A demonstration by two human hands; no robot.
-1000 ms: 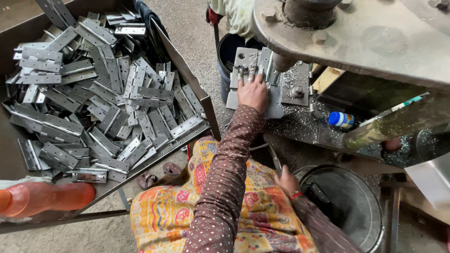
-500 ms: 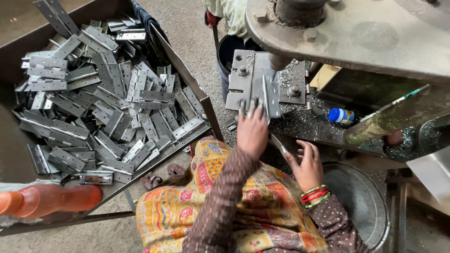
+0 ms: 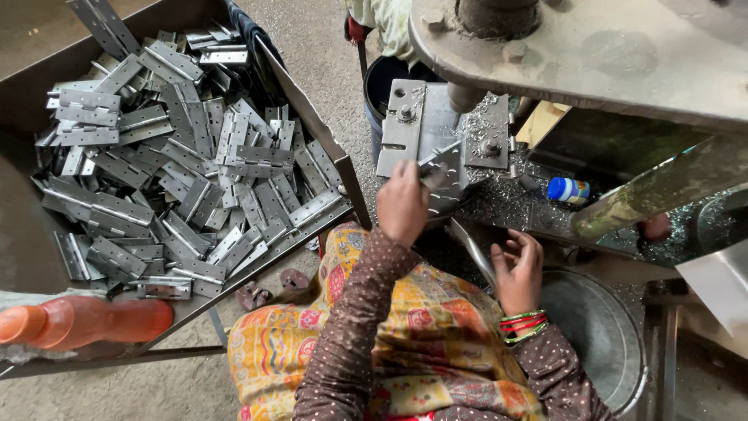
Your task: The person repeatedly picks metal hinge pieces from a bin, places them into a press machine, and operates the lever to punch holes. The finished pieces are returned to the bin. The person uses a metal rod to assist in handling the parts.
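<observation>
Seated worker at a press. Nearest, right hand [image 3: 520,269] with fingers loosely open, empty, above the pan [image 3: 604,331], below and right of the jig [image 3: 436,129]; left hand [image 3: 403,204] pinching a hinge [image 3: 442,168] at the jig's near edge, long axis slanting away toward the punch [image 3: 466,97]; left of the jig, bin [image 3: 315,129] of hinges.

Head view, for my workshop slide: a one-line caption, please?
Left hand holds a metal hinge at the press; right hand open above a pan.
</observation>
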